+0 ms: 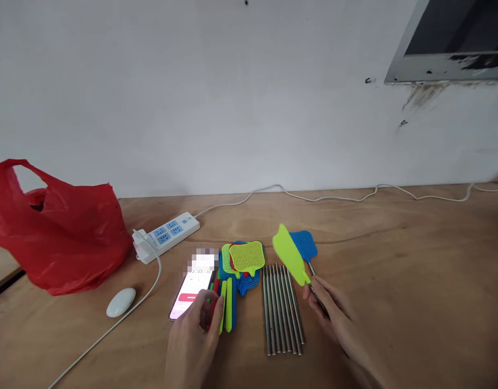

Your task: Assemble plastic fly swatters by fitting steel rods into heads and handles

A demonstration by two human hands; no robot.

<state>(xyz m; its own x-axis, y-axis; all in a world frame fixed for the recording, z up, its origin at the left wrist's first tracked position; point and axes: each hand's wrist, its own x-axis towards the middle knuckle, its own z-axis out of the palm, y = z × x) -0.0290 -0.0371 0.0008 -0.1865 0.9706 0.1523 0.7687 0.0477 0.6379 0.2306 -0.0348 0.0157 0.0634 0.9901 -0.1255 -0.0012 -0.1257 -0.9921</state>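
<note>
My right hand is closed around the metal rod of a fly swatter whose yellow-green head tilts up to the left. Behind that head lies a blue swatter head on its own thin metal rod. My left hand has curled fingers on a bunch of plastic handles in yellow-green, red, green and blue; its fingers partly hide them. Several loose mesh swatter heads overlap just beyond the handles. Between my hands, several metal rods lie side by side on the table.
A lit phone lies left of the handles. Further left are a white power strip with a plugged-in charger, a white mouse and a red plastic bag. A white cable runs along the wall.
</note>
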